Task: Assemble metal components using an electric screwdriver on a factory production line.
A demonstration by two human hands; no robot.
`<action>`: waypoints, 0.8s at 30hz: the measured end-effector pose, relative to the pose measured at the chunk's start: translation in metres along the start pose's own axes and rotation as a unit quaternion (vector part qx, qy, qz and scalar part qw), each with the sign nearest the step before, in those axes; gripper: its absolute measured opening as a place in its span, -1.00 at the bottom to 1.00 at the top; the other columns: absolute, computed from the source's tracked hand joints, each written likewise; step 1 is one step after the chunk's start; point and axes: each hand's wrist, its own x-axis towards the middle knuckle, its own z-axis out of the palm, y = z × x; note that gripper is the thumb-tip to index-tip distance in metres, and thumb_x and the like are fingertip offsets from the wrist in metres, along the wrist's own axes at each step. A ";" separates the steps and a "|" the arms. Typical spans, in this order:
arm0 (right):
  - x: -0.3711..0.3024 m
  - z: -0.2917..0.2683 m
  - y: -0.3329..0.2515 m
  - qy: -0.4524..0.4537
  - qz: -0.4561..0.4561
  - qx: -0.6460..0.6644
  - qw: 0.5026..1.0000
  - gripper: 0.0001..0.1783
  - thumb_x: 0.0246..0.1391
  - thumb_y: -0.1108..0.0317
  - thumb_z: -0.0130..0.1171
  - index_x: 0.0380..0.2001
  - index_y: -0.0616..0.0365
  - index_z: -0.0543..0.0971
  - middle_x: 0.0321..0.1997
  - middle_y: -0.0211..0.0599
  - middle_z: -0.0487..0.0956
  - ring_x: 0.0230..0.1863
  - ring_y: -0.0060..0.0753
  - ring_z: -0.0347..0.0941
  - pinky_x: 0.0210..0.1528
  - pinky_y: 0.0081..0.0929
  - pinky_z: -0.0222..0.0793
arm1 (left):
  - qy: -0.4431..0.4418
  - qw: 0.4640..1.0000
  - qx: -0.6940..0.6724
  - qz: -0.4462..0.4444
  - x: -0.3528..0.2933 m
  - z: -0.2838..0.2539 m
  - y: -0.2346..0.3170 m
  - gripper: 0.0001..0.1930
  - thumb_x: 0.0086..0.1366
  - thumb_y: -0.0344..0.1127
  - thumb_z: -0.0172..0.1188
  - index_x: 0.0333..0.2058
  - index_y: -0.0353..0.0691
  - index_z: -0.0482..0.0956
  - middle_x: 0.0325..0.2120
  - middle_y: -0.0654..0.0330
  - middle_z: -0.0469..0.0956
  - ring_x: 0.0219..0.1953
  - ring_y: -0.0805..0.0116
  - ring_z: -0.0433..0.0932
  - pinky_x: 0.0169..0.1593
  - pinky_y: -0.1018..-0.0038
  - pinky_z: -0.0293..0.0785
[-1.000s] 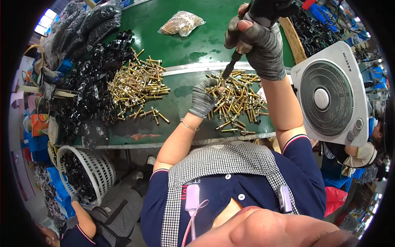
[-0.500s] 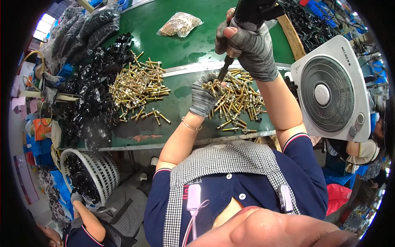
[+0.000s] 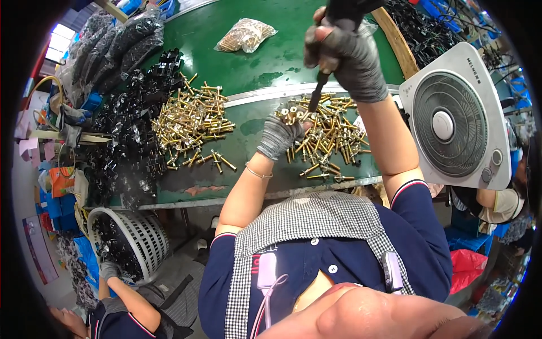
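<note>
My left hand (image 3: 278,137), in a grey knit glove with bare fingertips, is closed round a few gold-coloured bolts (image 3: 292,112) whose heads face up. My right hand (image 3: 354,62), gloved the same way, grips a black power screwdriver (image 3: 343,12) from above. The driver's dark bit (image 3: 319,90) points down just right of the held bolts; I cannot tell if it touches one. Beneath and right of my left hand spreads a pile of loose gold bolts (image 3: 333,135). A second bolt pile (image 3: 189,118) lies further left on the green table (image 3: 248,121).
Black parts (image 3: 121,135) heap along the table's left side. A bag of bolts (image 3: 245,35) lies at the back. To my right stands a grey box fan (image 3: 443,121). A white basket (image 3: 144,240) is at lower left, where a co-worker's gloved hand (image 3: 109,270) reaches in.
My right hand and the driver have shifted slightly right, with the bit away from the middle of the held bolts. My left hand has turned a little, showing more bolt heads.
</note>
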 end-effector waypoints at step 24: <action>-0.001 0.016 -0.006 0.036 -0.026 -0.068 0.997 -0.61 -0.22 0.27 0.37 -0.43 0.21 0.38 -0.64 -0.37 0.40 -0.74 -0.54 0.31 -0.67 -0.58 0.32 | -0.044 0.989 -0.050 -0.131 0.002 0.010 0.009 -0.50 0.03 -0.14 0.31 -0.11 -0.32 0.43 -0.32 0.02 0.54 -0.30 0.17 0.48 -0.15 0.32 0.40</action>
